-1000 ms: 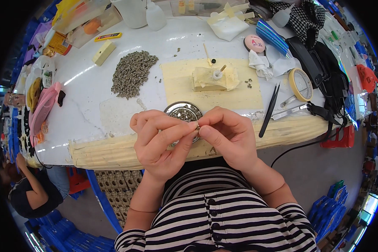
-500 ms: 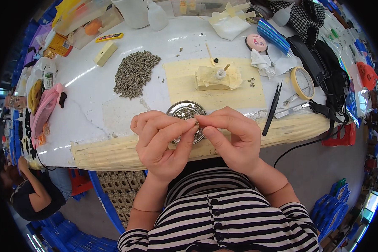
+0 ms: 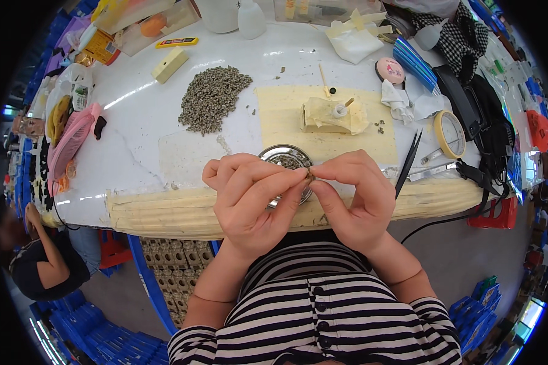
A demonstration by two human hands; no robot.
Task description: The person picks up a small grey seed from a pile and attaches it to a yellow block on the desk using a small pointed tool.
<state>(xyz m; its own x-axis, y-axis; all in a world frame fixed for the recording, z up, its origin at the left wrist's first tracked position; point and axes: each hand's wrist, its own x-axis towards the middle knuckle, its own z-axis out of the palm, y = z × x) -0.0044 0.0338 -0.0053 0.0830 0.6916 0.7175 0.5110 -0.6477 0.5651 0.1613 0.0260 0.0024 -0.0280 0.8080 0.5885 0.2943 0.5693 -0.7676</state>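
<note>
My left hand (image 3: 256,204) and my right hand (image 3: 359,198) meet fingertip to fingertip over the table's near edge. Thumb and forefinger of each pinch one small metal part (image 3: 310,174), mostly covered by the fingers. Just beneath and behind them sits a round shiny metal dish (image 3: 284,146) with several like parts inside; my fingers hide its near portion. Farther back on the left lies a big heap of small grey-brown metal parts (image 3: 212,97). Behind the dish, a tape-wrapped block (image 3: 329,118) bears a small white holder with a stick in it.
Black tweezers (image 3: 409,163), a roll of masking tape (image 3: 449,135) and a metal ruler-like strip (image 3: 432,171) lie to the right. A pale yellow block (image 3: 170,65) and a yellow case (image 3: 177,42) are at the back left. A co-worker (image 3: 45,258) sits at far left.
The table and its contents have shifted slightly rightward in view. Both hands keep their pinch on the small part, with the fingertips still together over the dish.
</note>
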